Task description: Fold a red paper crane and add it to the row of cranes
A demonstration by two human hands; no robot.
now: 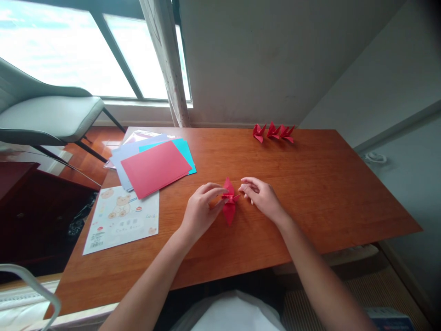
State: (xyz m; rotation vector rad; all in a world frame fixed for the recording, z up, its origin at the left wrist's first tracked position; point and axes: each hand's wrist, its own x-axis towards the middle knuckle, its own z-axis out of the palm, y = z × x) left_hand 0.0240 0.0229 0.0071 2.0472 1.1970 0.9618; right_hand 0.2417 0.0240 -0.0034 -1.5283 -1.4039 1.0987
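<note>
A small red folded paper figure lies at the middle of the wooden table. My left hand pinches its left side with thumb and fingers closed. Fingertips of my right hand are pressed together at the figure's right tip, pinching it. Both hands rest just above the tabletop.
Three finished red paper figures stand in a row at the table's far edge. A fan of coloured sheets, red on top, lies at far left, with a bear-printed paper pack in front of it. A grey chair stands by the window.
</note>
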